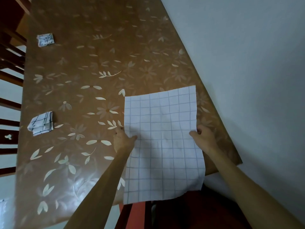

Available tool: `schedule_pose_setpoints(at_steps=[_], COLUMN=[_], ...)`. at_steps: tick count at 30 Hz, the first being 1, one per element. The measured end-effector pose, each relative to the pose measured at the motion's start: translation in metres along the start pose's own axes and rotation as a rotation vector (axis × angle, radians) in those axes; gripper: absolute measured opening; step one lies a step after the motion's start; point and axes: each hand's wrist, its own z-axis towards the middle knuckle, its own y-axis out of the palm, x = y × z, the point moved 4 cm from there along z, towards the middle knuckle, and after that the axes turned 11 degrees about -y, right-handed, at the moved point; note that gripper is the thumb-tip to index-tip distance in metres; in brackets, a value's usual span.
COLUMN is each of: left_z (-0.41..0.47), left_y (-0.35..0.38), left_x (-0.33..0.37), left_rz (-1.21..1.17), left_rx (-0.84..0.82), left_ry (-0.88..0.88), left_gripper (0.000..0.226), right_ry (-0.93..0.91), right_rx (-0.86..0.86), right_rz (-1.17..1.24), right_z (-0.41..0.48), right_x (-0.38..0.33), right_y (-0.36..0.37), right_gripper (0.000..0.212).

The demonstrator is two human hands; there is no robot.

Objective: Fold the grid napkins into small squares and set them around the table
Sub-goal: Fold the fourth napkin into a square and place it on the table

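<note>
A white napkin with a blue grid [160, 113] lies spread open near the table's right edge, its near end hanging over the table's front edge. My left hand [123, 138] pinches its left edge about midway along. On the opposite edge, my right hand [202, 135] pinches the cloth at the same height. Two folded grid napkins lie along the left side of the table: one [41, 123] at mid-length, another [45, 39] farther away.
The table [99, 63] wears a brown cloth with pale flowers. A white wall [247, 63] runs close along its right edge. Dark wooden chair backs [9, 80] stand along the left side. A red-brown chair seat [140, 215] is below the near edge.
</note>
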Motion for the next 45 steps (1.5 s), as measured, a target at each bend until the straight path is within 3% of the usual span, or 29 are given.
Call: schedule_pose_setpoints(at_steps=[4,9,11,15,21,25,28,30,32,35,38,41,43,45], left_z=[-0.024,-0.064,-0.081,-0.124,-0.196,-0.233,-0.25,-0.258,-0.262,-0.266,-0.268,-0.263,-0.259,-0.26], left_y=[-0.003,-0.028,-0.042,-0.075,-0.13,-0.171,-0.189,-0.191,-0.19,-0.191,-0.203,-0.223,-0.239,-0.251], left_x=[0.0,0.02,0.027,0.047,0.059,0.054,0.051,0.054,0.059,0.069,0.076,0.079,0.083,0.09], left_rz=[-0.202,-0.261,-0.293,-0.379,-0.523,-0.61,-0.651,-0.685,-0.664,-0.659,-0.655,-0.639,-0.613,-0.589], left_rx=[-0.214,-0.39,-0.382,-0.358,-0.307,-0.338,-0.38,-0.347,-0.269,-0.178,-0.093,-0.034,-0.005,-0.007], left_ry=[0.018,0.154,0.173,0.333,0.558,0.667,0.616,0.558,0.545,0.554,0.622,0.673,0.699,0.712], left_gripper=[0.048,0.033,0.041,0.023,0.038,0.047,0.037,0.02,0.018,0.019,0.017,0.016,0.015,0.01], right_ry=[-0.116,-0.267,-0.331,-0.432,-0.625,-0.733,-0.752,-0.739,-0.719,-0.758,-0.783,-0.805,-0.825,-0.85], right_rx=[-0.021,-0.044,-0.019,0.001,0.048,0.093,0.088,0.012,-0.049,0.026,0.089,0.222,0.225,0.195], right_rz=[0.01,0.013,0.004,0.108,0.265,0.374,0.487,0.533,0.51,0.353,0.342,0.331,0.358,0.363], right_z=[-0.022,-0.043,-0.054,-0.084,-0.127,-0.152,-0.163,-0.169,-0.176,-0.178,-0.176,-0.172,-0.171,-0.17], right_x=[-0.021,-0.052,-0.064,-0.097,-0.132,-0.15,-0.154,-0.159,-0.164,-0.17,-0.175,-0.185,-0.198,-0.216], right_y=[-0.013,-0.034,-0.047,-0.071,-0.122,-0.163,-0.18,-0.181,-0.174,-0.166,-0.168,-0.182,-0.19,-0.193], right_gripper=[0.018,0.038,0.041,0.034,0.018,0.02,0.011,0.024,0.031,0.026,0.018,0.038,0.017,0.02])
